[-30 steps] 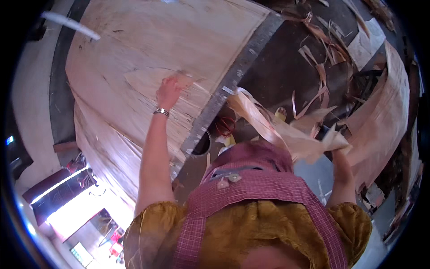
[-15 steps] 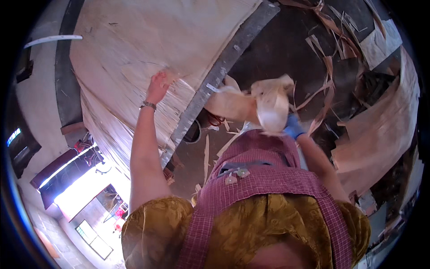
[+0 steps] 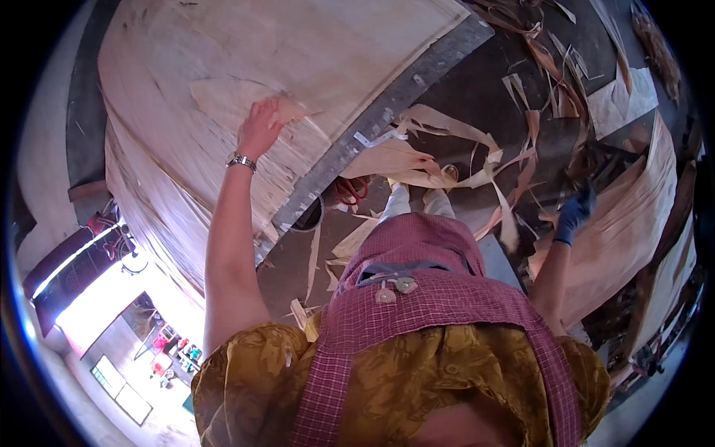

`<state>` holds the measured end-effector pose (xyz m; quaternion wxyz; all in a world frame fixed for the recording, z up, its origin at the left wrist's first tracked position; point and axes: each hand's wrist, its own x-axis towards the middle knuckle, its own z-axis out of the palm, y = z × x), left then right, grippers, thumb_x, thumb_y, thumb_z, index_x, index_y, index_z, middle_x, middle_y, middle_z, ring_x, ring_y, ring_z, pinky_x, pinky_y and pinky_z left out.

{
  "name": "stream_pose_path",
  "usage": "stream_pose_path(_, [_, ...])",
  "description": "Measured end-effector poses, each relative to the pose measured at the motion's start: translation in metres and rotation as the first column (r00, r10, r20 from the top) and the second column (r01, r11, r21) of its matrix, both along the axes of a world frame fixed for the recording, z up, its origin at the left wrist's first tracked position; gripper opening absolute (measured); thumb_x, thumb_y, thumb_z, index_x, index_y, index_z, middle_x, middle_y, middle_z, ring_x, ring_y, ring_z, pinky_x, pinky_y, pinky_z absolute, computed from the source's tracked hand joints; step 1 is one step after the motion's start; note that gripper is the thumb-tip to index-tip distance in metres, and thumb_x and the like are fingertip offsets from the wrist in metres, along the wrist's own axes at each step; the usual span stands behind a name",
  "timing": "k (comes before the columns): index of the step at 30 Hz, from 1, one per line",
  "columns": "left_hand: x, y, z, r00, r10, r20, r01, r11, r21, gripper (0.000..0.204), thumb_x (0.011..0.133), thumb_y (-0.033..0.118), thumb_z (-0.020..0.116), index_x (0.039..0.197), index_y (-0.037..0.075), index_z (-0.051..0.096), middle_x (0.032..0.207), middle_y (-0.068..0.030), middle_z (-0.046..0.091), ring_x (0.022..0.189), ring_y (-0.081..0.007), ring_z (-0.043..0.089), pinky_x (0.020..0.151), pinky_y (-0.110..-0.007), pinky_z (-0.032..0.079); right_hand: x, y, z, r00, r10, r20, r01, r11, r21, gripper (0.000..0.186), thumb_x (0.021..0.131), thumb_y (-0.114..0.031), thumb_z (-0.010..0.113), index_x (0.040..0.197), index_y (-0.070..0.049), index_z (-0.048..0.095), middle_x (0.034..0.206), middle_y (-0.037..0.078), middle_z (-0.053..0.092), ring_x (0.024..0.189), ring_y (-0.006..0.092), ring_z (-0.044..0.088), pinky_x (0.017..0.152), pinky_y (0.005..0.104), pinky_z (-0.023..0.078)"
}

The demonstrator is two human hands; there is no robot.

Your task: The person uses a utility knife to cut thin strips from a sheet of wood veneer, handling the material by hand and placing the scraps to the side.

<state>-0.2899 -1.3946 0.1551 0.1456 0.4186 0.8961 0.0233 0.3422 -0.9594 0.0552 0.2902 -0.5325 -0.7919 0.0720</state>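
My left hand (image 3: pixel 260 126), wearing a metal-band watch, rests with fingers apart and slightly bent on a torn, wrinkled part of the pale veneer sheet (image 3: pixel 298 41), beside a loose veneer patch (image 3: pixel 212 97). The sheet lies along a grey-edged surface (image 3: pixel 439 56). My right hand (image 3: pixel 577 210), in a blue glove, is out to the right with fingers extended, beside a large curved veneer piece (image 3: pixel 611 253); nothing is visible in it. Torn veneer strips (image 3: pixel 417 160) hang and lie past the grey edge, around my feet.
More scraps (image 3: pixel 551 67) cover the dark floor at upper right. A red coiled hose (image 3: pixel 348 191) and a round container (image 3: pixel 307 216) sit under the surface's edge. Stacked sheets (image 3: pixel 670 283) stand at far right. A bright doorway and wall (image 3: pixel 97 298) show at lower left.
The pale strip that my right hand carried has dropped among the scraps near my feet, and that hand has moved right. My left hand has shifted slightly left and up, staying on the sheet.
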Motion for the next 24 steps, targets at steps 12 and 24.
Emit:
stream_pose_path(12, [0.006,0.012,0.007,1.000,0.017,-0.009,-0.018,0.999,-0.047,0.051,0.085,0.025,0.064,0.132,0.012,0.051,0.134,-0.0127,0.046,0.123,-0.0286,0.047,0.102,-0.037,0.042,-0.339,-0.175,-0.001,0.508,0.802,-0.314,-0.825,0.348,-0.446,0.031,0.087,-0.030,0.063,0.113,-0.015,0.061,0.115,0.012,0.060,0.096,0.0342,0.062,0.079,0.0409,0.052])
stream_pose_path(24, [0.005,0.005,-0.003,0.998,-0.002,-0.058,0.004,0.999,0.041,0.051,0.082,0.027,0.067,0.130,0.015,0.054,0.129,-0.0105,0.050,0.118,-0.0291,0.051,0.096,-0.041,0.045,-0.309,-0.191,0.029,0.425,0.831,-0.358,-0.837,0.209,-0.506,0.024,0.086,-0.026,0.064,0.096,-0.007,0.056,0.093,0.017,0.057,0.088,0.0372,0.060,0.073,0.0459,0.048])
